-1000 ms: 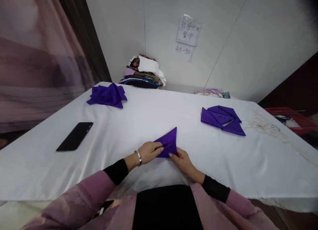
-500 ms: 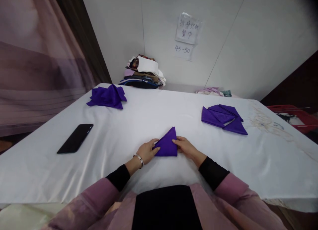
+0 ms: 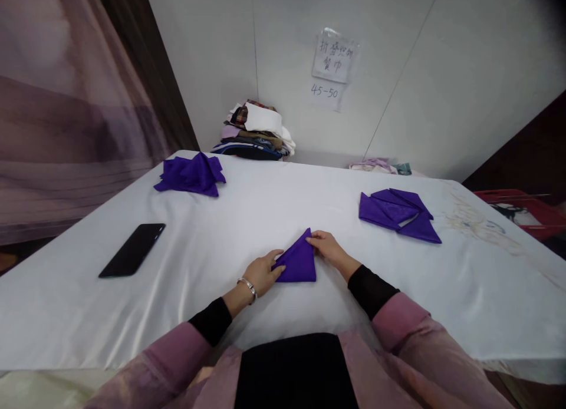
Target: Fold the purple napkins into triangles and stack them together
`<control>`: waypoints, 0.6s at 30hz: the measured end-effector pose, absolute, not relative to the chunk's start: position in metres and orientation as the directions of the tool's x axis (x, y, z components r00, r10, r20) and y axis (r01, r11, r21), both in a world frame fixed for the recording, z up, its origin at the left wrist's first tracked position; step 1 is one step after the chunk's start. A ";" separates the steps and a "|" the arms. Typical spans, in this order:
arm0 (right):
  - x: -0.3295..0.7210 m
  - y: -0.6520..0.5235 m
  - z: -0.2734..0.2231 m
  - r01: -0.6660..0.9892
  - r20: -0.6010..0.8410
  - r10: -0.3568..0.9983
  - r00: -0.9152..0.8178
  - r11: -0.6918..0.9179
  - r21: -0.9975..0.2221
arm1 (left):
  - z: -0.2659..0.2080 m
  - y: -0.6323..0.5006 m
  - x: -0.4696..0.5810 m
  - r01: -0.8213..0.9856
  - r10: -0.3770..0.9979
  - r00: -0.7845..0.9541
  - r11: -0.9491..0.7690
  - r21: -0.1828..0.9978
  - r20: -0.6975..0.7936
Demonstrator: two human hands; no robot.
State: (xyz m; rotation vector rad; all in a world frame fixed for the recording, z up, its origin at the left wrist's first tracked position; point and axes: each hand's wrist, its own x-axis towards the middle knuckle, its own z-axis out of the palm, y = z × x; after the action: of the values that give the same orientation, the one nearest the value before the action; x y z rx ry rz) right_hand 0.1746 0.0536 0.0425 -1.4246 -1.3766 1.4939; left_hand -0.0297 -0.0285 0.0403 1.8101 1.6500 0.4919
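A purple cloth napkin (image 3: pixel 299 264), folded into a triangle, lies on the white-covered table (image 3: pixel 265 203) in front of me. Its peak points away from me on the right side. My left hand (image 3: pixel 262 273), with a silver bracelet at the wrist, pinches the napkin's left corner between thumb and fingers. Near the peak, my right hand (image 3: pixel 326 247) grips the right edge, thumb on top and fingers partly hidden behind the cloth.
Folded purple napkins (image 3: pixel 395 214) lie at the right; a looser purple pile (image 3: pixel 191 174) sits at the back left. A black phone (image 3: pixel 132 250) rests on the left. Stacked clothes (image 3: pixel 256 131) stand behind the table, and a red basket (image 3: pixel 522 211) is beyond its right edge.
My right hand has slid up the napkin's right edge, away from me, toward the peak. My left hand keeps its hold on the left corner.
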 end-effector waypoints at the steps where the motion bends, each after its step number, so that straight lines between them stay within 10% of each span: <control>1: 0.175 0.056 0.041 0.201 -0.265 0.943 -0.202 -0.224 -0.953 | 0.041 -0.029 -0.030 0.743 0.980 0.142 -0.010 0.670 -0.142; 18: 0.176 0.080 0.022 0.369 -0.167 0.970 -0.179 -0.092 -0.925 | 0.024 -0.050 -0.047 0.804 0.996 -0.015 -0.037 0.594 0.082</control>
State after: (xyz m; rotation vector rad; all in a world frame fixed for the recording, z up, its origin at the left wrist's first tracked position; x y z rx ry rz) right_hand 0.1756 0.0800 0.0216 -1.4777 -1.5774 1.2721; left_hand -0.0473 -0.0499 0.0244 1.8951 1.8713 0.7041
